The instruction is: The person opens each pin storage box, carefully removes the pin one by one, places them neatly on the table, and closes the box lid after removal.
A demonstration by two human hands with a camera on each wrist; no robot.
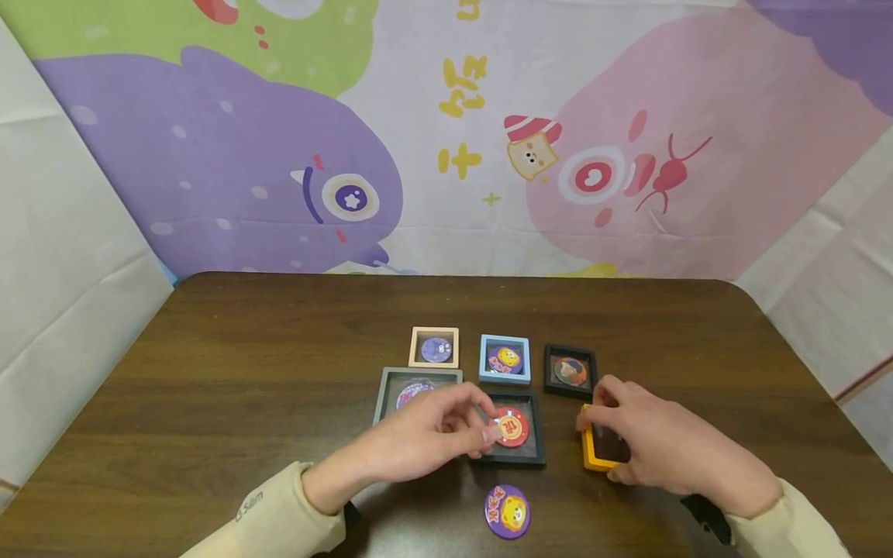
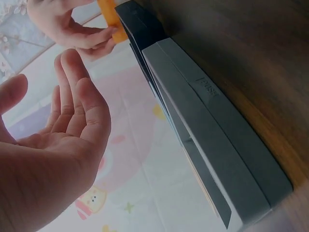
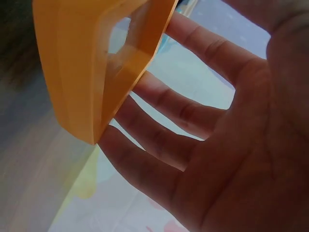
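A big cloth with cartoon animals (image 1: pixel 342 147) hangs behind the far edge of a brown table (image 1: pixel 209 372).

The right hand (image 1: pixel 663 446) grips a little orange frame (image 1: pixel 590 453), with fingers on its far side and the thumb on its near side. Holding just the edges probably keeps the see-through middle free of smudges. I see no badge in the part of it that shows. It is on the side of the group nearest the table's right edge.

The left hand (image 1: pixel 425 442) holds nothing. Its fingers are loosely bent, above the grey frame (image 1: pixel 382 395) and the big black frame (image 1: pixel 512 459). A red badge (image 1: pixel 514 428) shows in the big black frame, and another badge (image 1: pixel 412 394) is partly hidden in the grey one.

Toward the table's far edge is a row of three: a beige frame (image 1: pixel 434 331), a blue frame (image 1: pixel 504 379) and a small black frame (image 1: pixel 548 376). Each has a round badge inside. They lie flat and a bit apart, maybe so every picture can be seen.

A purple bear badge (image 1: pixel 508 511) lies loose, nearest the table's near edge, picture up. That spot seems easy for both hands to reach.
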